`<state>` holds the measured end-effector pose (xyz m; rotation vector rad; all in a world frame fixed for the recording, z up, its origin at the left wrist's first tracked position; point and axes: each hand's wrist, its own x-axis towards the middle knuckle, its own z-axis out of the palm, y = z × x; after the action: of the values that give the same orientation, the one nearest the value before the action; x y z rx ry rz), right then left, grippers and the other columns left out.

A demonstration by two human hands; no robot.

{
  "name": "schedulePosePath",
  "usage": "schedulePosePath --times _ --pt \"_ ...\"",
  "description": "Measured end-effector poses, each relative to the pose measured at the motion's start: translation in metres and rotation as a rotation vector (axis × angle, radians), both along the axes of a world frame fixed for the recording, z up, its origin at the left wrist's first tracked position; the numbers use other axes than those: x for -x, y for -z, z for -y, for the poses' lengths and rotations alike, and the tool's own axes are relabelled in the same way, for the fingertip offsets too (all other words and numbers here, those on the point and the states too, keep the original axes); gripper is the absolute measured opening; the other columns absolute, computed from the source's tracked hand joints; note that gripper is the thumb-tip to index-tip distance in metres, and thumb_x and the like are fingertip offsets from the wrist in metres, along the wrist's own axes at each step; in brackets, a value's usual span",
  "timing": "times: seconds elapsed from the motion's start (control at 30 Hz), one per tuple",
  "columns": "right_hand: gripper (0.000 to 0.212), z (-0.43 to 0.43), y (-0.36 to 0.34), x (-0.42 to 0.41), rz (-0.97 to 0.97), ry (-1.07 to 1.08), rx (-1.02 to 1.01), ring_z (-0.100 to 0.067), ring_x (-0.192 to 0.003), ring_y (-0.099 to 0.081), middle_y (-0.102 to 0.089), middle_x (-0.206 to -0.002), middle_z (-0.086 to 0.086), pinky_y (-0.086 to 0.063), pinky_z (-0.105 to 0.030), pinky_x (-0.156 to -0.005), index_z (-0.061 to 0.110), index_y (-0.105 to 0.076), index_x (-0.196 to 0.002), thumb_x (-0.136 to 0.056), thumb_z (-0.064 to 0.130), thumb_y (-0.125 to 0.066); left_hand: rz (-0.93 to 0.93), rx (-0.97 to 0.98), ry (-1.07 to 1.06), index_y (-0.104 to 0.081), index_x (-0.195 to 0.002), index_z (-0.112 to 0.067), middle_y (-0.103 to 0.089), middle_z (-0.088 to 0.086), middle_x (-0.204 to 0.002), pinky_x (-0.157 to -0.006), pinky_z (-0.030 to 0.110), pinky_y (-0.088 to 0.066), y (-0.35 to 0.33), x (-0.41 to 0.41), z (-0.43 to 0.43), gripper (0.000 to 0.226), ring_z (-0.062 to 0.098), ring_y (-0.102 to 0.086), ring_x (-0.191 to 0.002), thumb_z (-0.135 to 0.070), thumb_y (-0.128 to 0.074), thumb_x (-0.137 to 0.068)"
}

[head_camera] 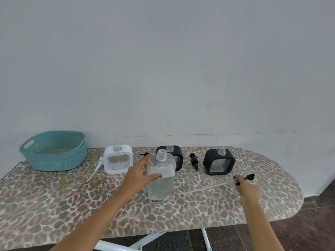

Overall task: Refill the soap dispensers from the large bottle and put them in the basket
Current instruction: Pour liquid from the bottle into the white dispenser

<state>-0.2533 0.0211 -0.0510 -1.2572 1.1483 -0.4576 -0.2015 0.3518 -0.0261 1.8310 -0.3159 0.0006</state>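
Nearest me, the ironing board [54, 205] has a wide bare strip along its front edge, which leaves room to work. The large bottle [160, 180] stands on it, uncapped and holding clear liquid. The left hand [137, 175] curls thumb and fingers round the bottle's upper body, I'd say to steady it before a pour. The right hand [248, 190] pinches the long pump [249, 177] by its collar. It seems to be parking the pump clear of the bottle, close to the board's rounded end.

Behind the bottle, three dispensers wait with open necks: a white dispenser [117, 160], a middle black dispenser [178, 155] partly hidden by the bottle, and a right black dispenser [219, 163]. A white pump [95, 170] and a black pump [194, 161] lie beside them. The basket [54, 160] sits far left, well apart, with no dispenser in it yet.
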Motion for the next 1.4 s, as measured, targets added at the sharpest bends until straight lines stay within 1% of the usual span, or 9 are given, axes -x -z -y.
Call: schedulePosePath --times 0.5,0.57,0.63,0.77,0.83,0.9,1.07,1.23,1.4 --pt "0.046 -0.001 0.047 0.003 -0.324 -0.219 0.368 -0.026 -0.053 -0.046 -0.05 -0.056 -0.011 -0.034 -0.031 -0.046 0.004 -0.05 -0.059 -0.08 0.04 -0.068 -0.024 -0.017 0.005 -0.04 -0.136 -0.024 -0.054 0.001 -0.127 -0.101 0.036 -0.045 -0.001 0.001 -0.002 0.082 0.016 -0.055 -0.116 -0.02 -0.081 -0.065" --pt "0.04 -0.018 0.035 0.006 -0.23 -0.161 0.628 -0.03 -0.066 -0.055 -0.058 -0.069 -0.017 -0.042 -0.033 -0.059 0.0 -0.057 -0.07 -0.08 0.036 -0.068 -0.026 -0.016 0.005 -0.041 -0.136 -0.024 -0.053 0.003 -0.13 -0.101 0.034 -0.044 -0.002 0.001 -0.001 0.082 0.017 -0.054 -0.117 -0.021 -0.081 -0.065" --pt "0.035 -0.051 0.016 0.005 0.075 -0.273 0.749 -0.026 -0.086 -0.055 -0.059 -0.091 -0.011 -0.042 -0.027 -0.07 0.003 -0.058 -0.093 -0.078 0.032 -0.071 -0.016 -0.021 0.008 -0.041 -0.135 -0.024 -0.053 0.004 -0.131 -0.099 0.03 -0.045 -0.002 0.001 -0.001 0.08 0.016 -0.055 -0.116 -0.022 -0.081 -0.065" --pt "0.078 -0.119 -0.016 -0.008 0.33 -0.994 0.623 -0.005 -0.099 -0.047 -0.045 -0.11 0.012 -0.038 -0.016 -0.082 0.02 -0.04 -0.123 -0.059 0.039 -0.081 0.003 -0.047 0.027 -0.041 -0.133 -0.028 -0.054 0.003 -0.129 -0.097 0.03 -0.047 -0.001 0.0 -0.002 0.077 0.015 -0.057 -0.112 -0.025 -0.08 -0.067" --pt "0.099 -0.139 -0.019 -0.018 0.349 -1.188 0.562 -0.003 -0.113 -0.044 -0.04 -0.123 0.011 -0.036 -0.017 -0.093 0.023 -0.031 -0.131 -0.05 0.041 -0.085 0.024 -0.064 0.047 -0.041 -0.126 -0.039 -0.055 -0.002 -0.126 -0.093 0.027 -0.049 -0.001 -0.001 -0.002 0.071 0.011 -0.057 -0.109 -0.028 -0.08 -0.067" --pt "0.094 -0.152 -0.019 -0.026 0.418 -1.29 0.449 0.005 -0.109 -0.051 -0.046 -0.123 0.011 -0.042 -0.011 -0.087 0.029 -0.031 -0.127 -0.049 0.029 -0.084 0.033 -0.069 0.091 -0.037 -0.12 -0.047 -0.055 -0.006 -0.124 -0.09 0.02 -0.048 -0.002 -0.001 -0.002 0.069 0.006 -0.056 -0.108 -0.031 -0.079 -0.067" --pt "0.099 -0.163 -0.005 -0.04 0.482 -1.298 0.351 -0.009 -0.111 -0.057 -0.057 -0.121 -0.007 -0.047 -0.013 -0.083 0.008 -0.038 -0.13 -0.044 0.033 -0.081 0.011 -0.03 0.105 -0.036 -0.126 -0.041 -0.047 -0.015 -0.129 -0.098 0.023 -0.043 0.004 -0.01 -0.028 0.076 0.001 -0.047 -0.118 -0.046 -0.073 -0.061" --pt "0.095 -0.163 0.002 -0.047 0.453 -1.244 0.307 0.005 -0.091 -0.063 -0.064 -0.105 0.007 -0.049 -0.009 -0.07 0.014 -0.05 -0.117 -0.034 0.042 -0.086 0.142 -0.062 -0.282 -0.047 -0.112 -0.032 -0.055 -0.006 -0.114 -0.093 0.022 -0.042 0.017 -0.037 -0.084 0.05 0.013 -0.053 -0.111 -0.018 -0.075 -0.073" --pt "0.089 -0.162 0.003 -0.05 0.426 -1.256 0.28 0.001 -0.088 -0.066 -0.072 -0.094 0.016 -0.05 -0.011 -0.067 0.017 -0.056 -0.107 -0.03 0.046 -0.089 0.062 -0.15 -0.5 -0.036 -0.133 -0.014 -0.04 0.009 -0.136 -0.096 0.029 -0.033 0.033 -0.075 -0.118 0.076 0.024 -0.041 -0.122 -0.019 -0.078 -0.07"
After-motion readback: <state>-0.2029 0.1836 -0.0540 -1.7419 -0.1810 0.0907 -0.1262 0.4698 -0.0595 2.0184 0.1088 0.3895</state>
